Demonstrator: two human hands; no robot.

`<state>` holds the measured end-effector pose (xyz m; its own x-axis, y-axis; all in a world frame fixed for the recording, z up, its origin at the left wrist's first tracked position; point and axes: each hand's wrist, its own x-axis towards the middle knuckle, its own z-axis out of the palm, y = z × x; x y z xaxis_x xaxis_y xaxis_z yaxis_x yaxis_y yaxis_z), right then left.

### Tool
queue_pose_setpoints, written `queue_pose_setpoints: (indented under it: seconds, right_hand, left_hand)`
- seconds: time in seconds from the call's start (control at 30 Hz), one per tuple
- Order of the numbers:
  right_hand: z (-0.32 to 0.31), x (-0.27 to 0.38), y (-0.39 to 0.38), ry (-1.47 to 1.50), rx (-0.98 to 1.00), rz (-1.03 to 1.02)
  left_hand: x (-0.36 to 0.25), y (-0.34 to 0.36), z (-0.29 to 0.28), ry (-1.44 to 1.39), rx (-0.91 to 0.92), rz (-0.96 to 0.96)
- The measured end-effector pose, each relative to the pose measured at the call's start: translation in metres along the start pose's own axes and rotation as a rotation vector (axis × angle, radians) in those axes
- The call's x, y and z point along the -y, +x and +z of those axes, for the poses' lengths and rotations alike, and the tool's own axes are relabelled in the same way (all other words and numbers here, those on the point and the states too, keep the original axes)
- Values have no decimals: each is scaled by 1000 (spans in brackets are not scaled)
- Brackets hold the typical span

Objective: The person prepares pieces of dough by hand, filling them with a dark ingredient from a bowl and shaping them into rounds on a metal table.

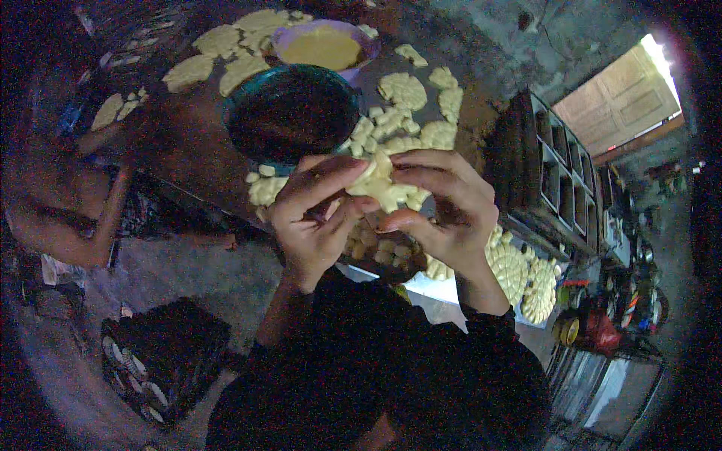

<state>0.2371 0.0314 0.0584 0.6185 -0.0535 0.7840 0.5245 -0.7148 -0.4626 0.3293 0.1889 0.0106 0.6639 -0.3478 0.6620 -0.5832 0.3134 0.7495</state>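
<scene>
Centre, near the dark round bowl (292,113) | left hand (312,218) + right hand (444,203) both pinched pale yellow soft dough piece (383,186) | looked crumbly, light; grip by edges

Dim home workshop for snack-making, dough discs (218,39) drying, stacked trays (560,161), concrete floor (218,274)

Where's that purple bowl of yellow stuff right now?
The purple bowl sits at the top of the head view, just behind the dark teal bowl, among pale dough pieces.
</scene>
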Motion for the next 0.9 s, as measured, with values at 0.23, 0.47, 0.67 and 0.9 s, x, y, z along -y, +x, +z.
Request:
queue_pose_setpoints:
  seconds: [0.23,0.47,0.67,0.9]
  right_hand:
    - [44,-17,33,219,37,9]
    - [56,-12,33,614,-118,525]
    - [29,-9,8,221,-146,424]
    - [-37,-15,-31,-243,23,-175]
  left_hand:
    - [8,45,-53,-71,57,141]
    - [26,52,-64,-156,212,5]
    - [20,38,-28,-555,224,-508]
    - [14,23,39,-974,226,-786]
